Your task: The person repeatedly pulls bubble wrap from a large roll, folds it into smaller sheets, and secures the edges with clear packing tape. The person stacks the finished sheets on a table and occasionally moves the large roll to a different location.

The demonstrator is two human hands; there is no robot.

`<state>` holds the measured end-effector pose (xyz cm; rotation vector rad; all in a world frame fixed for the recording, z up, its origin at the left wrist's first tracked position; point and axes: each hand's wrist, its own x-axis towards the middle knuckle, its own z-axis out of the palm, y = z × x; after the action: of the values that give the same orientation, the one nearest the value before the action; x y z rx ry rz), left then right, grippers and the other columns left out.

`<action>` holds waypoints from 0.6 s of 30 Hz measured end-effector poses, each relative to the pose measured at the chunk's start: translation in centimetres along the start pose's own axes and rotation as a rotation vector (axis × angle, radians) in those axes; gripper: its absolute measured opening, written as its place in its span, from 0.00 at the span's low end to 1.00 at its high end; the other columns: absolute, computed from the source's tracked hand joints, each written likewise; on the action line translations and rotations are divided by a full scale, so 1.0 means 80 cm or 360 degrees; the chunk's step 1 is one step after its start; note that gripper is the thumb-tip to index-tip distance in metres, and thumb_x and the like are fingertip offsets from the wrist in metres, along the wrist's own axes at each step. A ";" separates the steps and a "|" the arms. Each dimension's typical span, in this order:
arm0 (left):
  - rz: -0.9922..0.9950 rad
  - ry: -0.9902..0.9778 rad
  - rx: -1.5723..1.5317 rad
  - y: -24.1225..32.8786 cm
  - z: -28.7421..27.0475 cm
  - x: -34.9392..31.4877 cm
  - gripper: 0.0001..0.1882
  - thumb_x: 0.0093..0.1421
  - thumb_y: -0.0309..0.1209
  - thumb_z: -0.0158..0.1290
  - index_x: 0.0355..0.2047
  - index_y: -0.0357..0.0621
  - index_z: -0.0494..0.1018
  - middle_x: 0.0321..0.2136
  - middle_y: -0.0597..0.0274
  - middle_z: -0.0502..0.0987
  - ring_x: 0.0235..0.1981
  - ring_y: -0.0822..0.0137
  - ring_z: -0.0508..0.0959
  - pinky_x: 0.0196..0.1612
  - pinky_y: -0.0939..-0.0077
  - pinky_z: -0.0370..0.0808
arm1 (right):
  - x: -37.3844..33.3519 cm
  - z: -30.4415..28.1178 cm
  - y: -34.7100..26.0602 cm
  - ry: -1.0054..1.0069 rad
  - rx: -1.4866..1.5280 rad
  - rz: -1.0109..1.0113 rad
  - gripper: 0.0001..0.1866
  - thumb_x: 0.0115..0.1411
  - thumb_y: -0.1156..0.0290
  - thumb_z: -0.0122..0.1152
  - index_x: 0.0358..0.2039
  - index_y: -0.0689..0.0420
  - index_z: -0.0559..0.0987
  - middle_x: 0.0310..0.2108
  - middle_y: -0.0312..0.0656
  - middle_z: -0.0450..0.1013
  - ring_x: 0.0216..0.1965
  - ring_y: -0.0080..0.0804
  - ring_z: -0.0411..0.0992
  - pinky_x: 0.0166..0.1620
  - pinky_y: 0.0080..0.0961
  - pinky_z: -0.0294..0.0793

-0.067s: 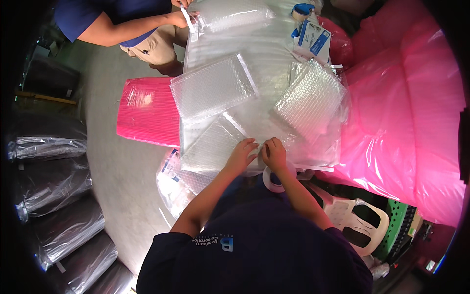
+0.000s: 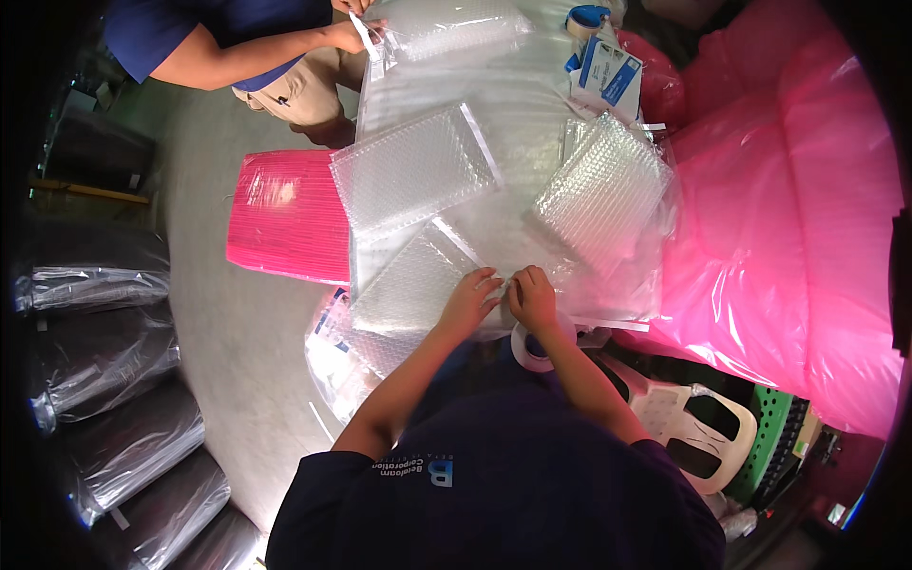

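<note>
A bubble wrap pouch (image 2: 408, 282) with a white strip along one edge lies at the near left of the plastic-covered table (image 2: 532, 114). My left hand (image 2: 472, 302) rests at its right corner, fingers apart. Just beside it, my right hand (image 2: 533, 298) has its fingers curled together at the tips; whatever they pinch is too small to make out. Close under my right wrist is a roll of white tape (image 2: 528, 350). Farther off lies a second bubble wrap pouch (image 2: 414, 171), and a stack of bubble wrap pouches (image 2: 604, 190) sits to the right.
Across the table at far left, a co-worker's hand (image 2: 347, 36) holds another bubble wrap piece (image 2: 456, 27). A white-and-blue box (image 2: 608, 76) and tape roll (image 2: 584, 21) stand far right. Pink wrapped bundles (image 2: 760, 199) flank the right side; a pink stack (image 2: 290, 217) is left. A chair (image 2: 708, 427) stands behind right.
</note>
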<state>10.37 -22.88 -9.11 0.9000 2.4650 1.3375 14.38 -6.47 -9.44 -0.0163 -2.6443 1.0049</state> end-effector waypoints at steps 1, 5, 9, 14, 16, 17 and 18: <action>-0.0008 -0.0022 0.0036 0.000 0.001 -0.001 0.21 0.49 0.27 0.58 0.46 0.44 0.72 0.50 0.53 0.68 0.52 0.51 0.67 0.55 0.62 0.66 | -0.001 0.000 0.001 -0.0039 -0.0003 -0.0034 0.06 0.49 0.76 0.56 0.27 0.60 0.69 0.28 0.47 0.65 0.31 0.47 0.67 0.32 0.40 0.68; 0.0050 -0.0013 0.0137 -0.001 0.004 -0.002 0.20 0.50 0.29 0.57 0.46 0.45 0.72 0.51 0.54 0.67 0.52 0.51 0.67 0.55 0.61 0.66 | -0.009 0.004 0.015 -0.0004 -0.0014 -0.0029 0.06 0.51 0.77 0.54 0.29 0.60 0.67 0.28 0.49 0.64 0.32 0.50 0.65 0.33 0.42 0.67; 0.0038 0.0043 0.0583 0.026 -0.008 -0.002 0.22 0.52 0.30 0.56 0.49 0.45 0.70 0.52 0.54 0.66 0.54 0.52 0.66 0.56 0.61 0.66 | -0.007 -0.001 0.009 0.0050 0.0084 0.0098 0.05 0.53 0.79 0.50 0.31 0.61 0.66 0.26 0.51 0.63 0.31 0.52 0.65 0.33 0.41 0.65; -0.0217 -0.0076 0.1037 0.026 0.007 -0.033 0.25 0.54 0.28 0.51 0.54 0.36 0.63 0.52 0.48 0.67 0.54 0.50 0.67 0.56 0.62 0.66 | -0.004 0.001 0.004 0.0120 0.0175 0.0086 0.05 0.55 0.79 0.49 0.33 0.62 0.68 0.29 0.52 0.66 0.33 0.51 0.67 0.35 0.40 0.66; -0.0321 -0.0406 0.0684 0.029 -0.013 -0.028 0.25 0.54 0.26 0.49 0.53 0.32 0.62 0.51 0.46 0.67 0.53 0.49 0.69 0.56 0.63 0.66 | -0.001 0.002 0.006 0.0136 0.0188 0.0096 0.05 0.55 0.78 0.49 0.34 0.62 0.68 0.30 0.52 0.67 0.34 0.51 0.67 0.36 0.41 0.67; -0.0367 -0.0379 0.0688 0.059 -0.046 -0.008 0.24 0.54 0.24 0.47 0.52 0.30 0.62 0.50 0.44 0.68 0.52 0.48 0.69 0.55 0.63 0.67 | -0.003 0.004 0.012 0.0145 0.0180 0.0117 0.06 0.56 0.77 0.49 0.35 0.62 0.68 0.30 0.52 0.67 0.35 0.51 0.67 0.37 0.41 0.67; -0.0424 -0.0368 0.0689 0.108 -0.095 0.012 0.24 0.53 0.22 0.46 0.52 0.29 0.62 0.49 0.42 0.69 0.51 0.47 0.70 0.54 0.64 0.68 | -0.009 0.005 0.016 0.0144 0.0179 0.0155 0.06 0.56 0.76 0.49 0.35 0.62 0.68 0.30 0.51 0.67 0.35 0.50 0.67 0.37 0.41 0.67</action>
<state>9.87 -24.09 2.38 0.7201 2.6114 0.5890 14.84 -5.89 -10.78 -0.1626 -2.5230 1.1548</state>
